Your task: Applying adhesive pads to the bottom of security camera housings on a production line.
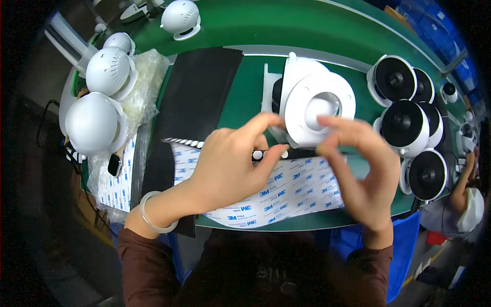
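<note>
The left hand [230, 161] is here with thumb and forefinger spread apart, other fingers curled; its thumb lies across a black strip [257, 154] dotted with white discs, and whether it grips anything cannot be told. Over to the right hand [365, 163]: forefinger and thumb bend into a loose arch, tips blurred, and any tiny piece between them can't be made out.

Just beyond the fingertips, on the green table [243, 102], sits the white device [294, 110], smooth and hard-looking, its ring-shaped base facing up around a round hollow. Its long axis runs roughly away from the person; the right fingertips cover part of the rim, and its dark front is mostly hidden at the left.

Below it spreads a glossy white sheet [286, 194] printed in blue, partly under the left hand and forearm. A matte black sheet [197, 92] slants away on the left, beside crinkled clear plastic [148, 92] and 3 white spherical units [92, 123].

On the right, 5 black-faced round units [405, 123] cluster, some overlapping. At the far right, another person [468, 204] is cut off by the fisheye rim.
</note>
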Available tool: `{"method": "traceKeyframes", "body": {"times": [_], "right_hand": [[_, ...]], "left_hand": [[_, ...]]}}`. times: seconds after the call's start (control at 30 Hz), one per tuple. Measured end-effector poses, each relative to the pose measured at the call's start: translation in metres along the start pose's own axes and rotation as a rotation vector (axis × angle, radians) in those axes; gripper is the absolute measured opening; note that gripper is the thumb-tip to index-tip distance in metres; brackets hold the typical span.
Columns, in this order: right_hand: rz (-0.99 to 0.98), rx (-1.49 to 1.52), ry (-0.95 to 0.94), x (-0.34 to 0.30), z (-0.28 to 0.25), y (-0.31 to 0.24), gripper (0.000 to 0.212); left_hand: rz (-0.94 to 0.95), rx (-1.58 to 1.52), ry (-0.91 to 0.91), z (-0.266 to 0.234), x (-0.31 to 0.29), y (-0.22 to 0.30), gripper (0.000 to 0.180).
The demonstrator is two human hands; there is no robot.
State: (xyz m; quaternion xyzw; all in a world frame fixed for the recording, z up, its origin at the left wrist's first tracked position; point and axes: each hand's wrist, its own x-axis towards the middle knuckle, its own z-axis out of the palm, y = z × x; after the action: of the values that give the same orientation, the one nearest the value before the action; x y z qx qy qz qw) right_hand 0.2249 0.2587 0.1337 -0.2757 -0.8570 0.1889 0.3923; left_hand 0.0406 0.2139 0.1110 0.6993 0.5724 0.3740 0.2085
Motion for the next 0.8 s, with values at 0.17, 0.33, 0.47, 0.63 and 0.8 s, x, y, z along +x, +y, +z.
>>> {"method": "traceKeyframes", "body": {"times": [0.17,0.33,0.47,0.63,0.8], "right_hand": [[0.244,0.074,0.003,0.006,0.014,0.008,0.008],[0.22,0.009,0.005,0.008,0.019,0.009,0.006],[0.166,0.001,0.038,0.007,0.021,0.011,0.005],[0.154,-0.023,0.029,0.007,0.023,0.011,0.004],[0.144,-0.045,0.017,0.008,0.023,0.011,0.005]], "left_hand": [[-0.099,-0.371,-0.046,0.009,0.007,-0.011,0.016],[-0.045,-0.33,-0.011,0.012,0.006,-0.011,0.015],[0.005,-0.31,0.007,0.013,0.007,-0.011,0.017],[-0.001,-0.307,0.001,0.01,0.006,-0.009,0.018],[0.01,-0.286,-0.001,0.011,0.005,-0.01,0.018]]}}
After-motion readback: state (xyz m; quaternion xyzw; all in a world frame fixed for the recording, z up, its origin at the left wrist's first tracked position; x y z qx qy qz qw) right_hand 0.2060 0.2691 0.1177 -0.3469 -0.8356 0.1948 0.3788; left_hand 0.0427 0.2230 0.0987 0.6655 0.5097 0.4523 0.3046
